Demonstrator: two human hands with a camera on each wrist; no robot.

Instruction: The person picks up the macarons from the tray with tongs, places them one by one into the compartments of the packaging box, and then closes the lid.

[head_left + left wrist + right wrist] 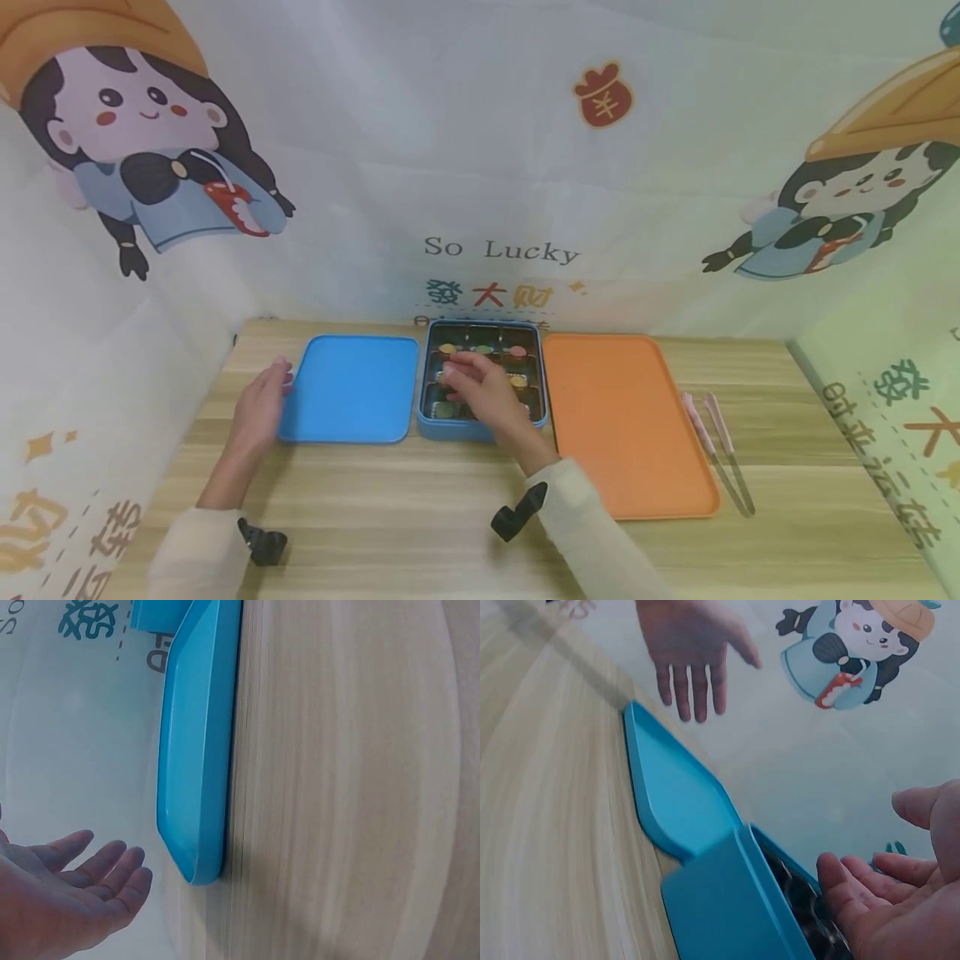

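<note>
A blue box (450, 430) with black compartments holds several small round pieces, among them a yellow piece (447, 348) and a pinkish one (517, 352). Over its middle hovers my right hand (489, 398), which hides part of the compartments. In the right wrist view the thumb and fingers of that right hand (900, 900) are spread apart with nothing between them, close over the box's rim. My left hand (258, 410) is raised beside the left edge of a flat blue lid (352, 390). Its fingers are loosely extended and hold nothing in the left wrist view.
Right of the box lies a large orange tray (630, 425), its left edge close against it. Tongs with pink handles (720, 454) lie on the wooden table (360, 533) beyond the tray. A printed cloth (480, 167) hangs behind and at both sides.
</note>
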